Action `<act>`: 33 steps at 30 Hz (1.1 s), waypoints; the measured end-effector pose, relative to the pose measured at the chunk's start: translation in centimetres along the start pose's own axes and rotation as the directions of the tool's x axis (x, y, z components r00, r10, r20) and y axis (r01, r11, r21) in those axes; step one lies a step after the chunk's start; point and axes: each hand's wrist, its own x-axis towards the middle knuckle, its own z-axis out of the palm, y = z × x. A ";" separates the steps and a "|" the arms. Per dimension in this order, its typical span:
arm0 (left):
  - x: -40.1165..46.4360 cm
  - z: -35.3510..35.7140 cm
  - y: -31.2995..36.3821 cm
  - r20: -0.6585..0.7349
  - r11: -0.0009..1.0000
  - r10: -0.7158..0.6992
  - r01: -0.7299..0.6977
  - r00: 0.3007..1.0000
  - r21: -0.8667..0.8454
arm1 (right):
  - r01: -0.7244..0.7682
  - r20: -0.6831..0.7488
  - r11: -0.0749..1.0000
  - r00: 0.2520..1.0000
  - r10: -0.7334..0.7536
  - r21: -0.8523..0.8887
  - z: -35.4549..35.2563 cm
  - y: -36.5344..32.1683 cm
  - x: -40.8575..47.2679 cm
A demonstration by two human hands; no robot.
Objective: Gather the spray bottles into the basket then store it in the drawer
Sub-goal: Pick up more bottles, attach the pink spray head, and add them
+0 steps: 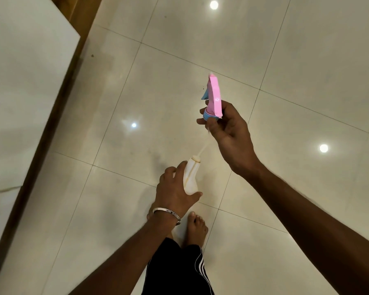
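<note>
Between the right hand's (229, 133) fingers (202, 121) sits the blue collar of a pink spray head (214, 96), pinched and lifted, its thin tube (203, 149) trailing down to the white bottle (191, 176). Left hand (173, 190) fingers wrap that bottle's body. Both hang above the glossy tiled floor (285, 50), over bare feet (197, 227); a white bench (19, 81) lies left.

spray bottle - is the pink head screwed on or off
Off. The right hand holds the pink spray head lifted clear of the white bottle in the left hand; only its thin tube reaches the neck.
</note>
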 end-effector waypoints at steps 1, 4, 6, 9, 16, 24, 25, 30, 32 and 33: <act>0.1 0.0 0.1 -0.001 1.000 0.011 -0.011 1.000 -0.007 | -0.017 0.005 1.000 1.000 0.017 0.007 0.1 0.0 0.1; -0.1 0.1 0.2 -0.037 0.997 0.012 -0.014 0.999 -0.070 | -0.087 -0.023 0.994 0.996 0.089 0.065 0.0 0.3 0.4; -0.1 0.0 0.2 -0.068 0.995 -0.001 -0.006 0.998 -0.103 | -0.107 -0.051 0.990 0.992 0.112 0.093 -0.1 0.4 0.5; -0.3 -0.2 -0.4 -0.062 0.996 0.013 -0.019 0.998 -0.088 | -0.070 -0.056 0.996 0.996 0.073 0.058 0.0 0.5 0.6; -0.6 -0.5 -1.6 -0.039 0.997 -0.045 0.043 0.998 -0.070 | 0.028 -0.086 0.998 0.996 -0.032 -0.050 -0.5 0.2 0.9; -0.6 -0.7 -1.5 -0.048 0.996 -0.035 0.031 0.998 -0.083 | -0.006 -0.040 0.998 0.999 0.003 -0.062 -0.1 0.4 0.7; -0.6 -0.7 -1.4 -0.047 0.996 -0.032 0.028 0.998 -0.085 | -0.013 -0.033 0.998 0.999 0.011 -0.056 0.1 0.5 0.6; 0.0 -0.8 -0.8 -0.037 0.993 -0.014 0.010 0.999 -0.114 | -0.062 0.014 0.998 0.998 0.063 -0.028 0.6 1.1 0.2; 0.4 -1.0 -0.3 -0.040 0.992 0.005 -0.010 0.999 -0.125 | -0.105 0.023 0.994 0.994 0.105 -0.001 0.7 1.5 0.1; 0.5 -1.1 -0.1 -0.044 0.991 0.014 -0.020 0.999 -0.131 | -0.128 0.024 0.992 0.992 0.127 0.019 0.7 1.8 0.0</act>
